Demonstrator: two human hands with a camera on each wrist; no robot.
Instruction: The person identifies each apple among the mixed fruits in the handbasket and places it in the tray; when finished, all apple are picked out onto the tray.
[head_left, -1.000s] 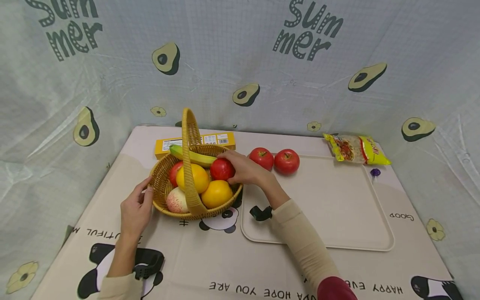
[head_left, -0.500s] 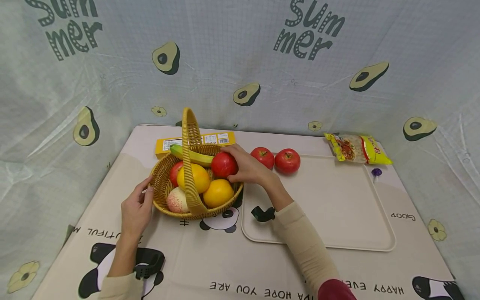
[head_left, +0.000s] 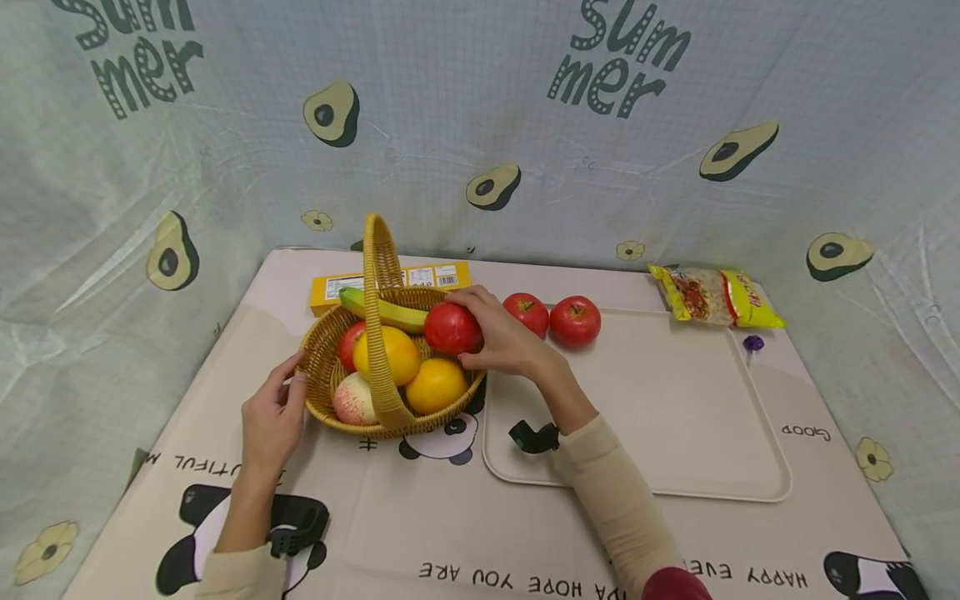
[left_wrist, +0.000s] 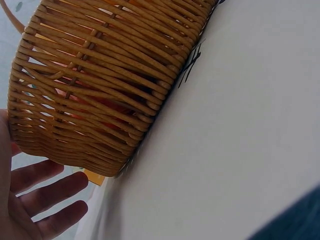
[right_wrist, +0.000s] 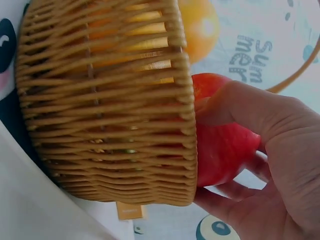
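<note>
A wicker basket (head_left: 318,408) with a tall handle holds a banana (head_left: 401,317), a red fruit (head_left: 349,346), two orange-yellow fruits, one in front (head_left: 436,387) and one by the handle (head_left: 397,357), and a pale speckled peach (head_left: 352,400). At its left rim, my left hand (head_left: 273,421) pinches the edge between thumb and index finger; the other fingers are spread below in the left wrist view. My right hand (head_left: 506,337) grips a red apple (head_left: 452,328) at the basket's right rim, fingers curled behind it and thumb in front. The rim hides part of the apple (right_wrist: 227,145) in the right wrist view.
Two red apples, one on the left (head_left: 527,314) and one on the right (head_left: 575,322), sit at the back left corner of a beige tray (head_left: 675,400). Behind the basket lies a yellow box (head_left: 438,277). A yellow food packet (head_left: 712,297) and purple lollipop (head_left: 753,343) lie at back right.
My right hand has lifted the apple slightly and shifted it a little to the right, toward the rim. My left hand and the basket have stayed in place.
</note>
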